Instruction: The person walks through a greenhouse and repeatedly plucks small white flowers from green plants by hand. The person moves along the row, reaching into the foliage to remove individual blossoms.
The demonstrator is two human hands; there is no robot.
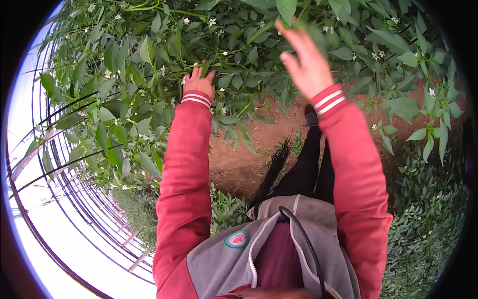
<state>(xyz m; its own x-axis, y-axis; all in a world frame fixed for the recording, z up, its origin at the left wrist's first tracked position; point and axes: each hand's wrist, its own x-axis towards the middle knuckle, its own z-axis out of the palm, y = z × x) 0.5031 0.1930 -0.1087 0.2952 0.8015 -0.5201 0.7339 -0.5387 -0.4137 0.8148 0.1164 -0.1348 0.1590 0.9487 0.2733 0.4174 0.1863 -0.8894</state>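
My left hand (199, 81) reaches into the flowering pepper plants (231, 56), its back towards me. A green leaf (205, 68) crosses its fingers, and the fingertips are partly hidden in the foliage, so any grip there cannot be made out. Higher up and to the right, my right hand (307, 61) is blurred, thumb and fingers apart. Its fingertips are close to a broad leaf (286, 9) and blurred greenery. No held object shows in it. Small white flowers (212, 22) dot the leafy stems around both hands.
Bare brown soil (231, 160) runs beneath the plants, where my dark shoe (310, 115) stands. More plants (422, 216) grow at the lower right. Dark cords or wires (74, 162) cross the left side, near the greenhouse frame (26, 216). A black fringed strand (274, 168) hangs by my leg.
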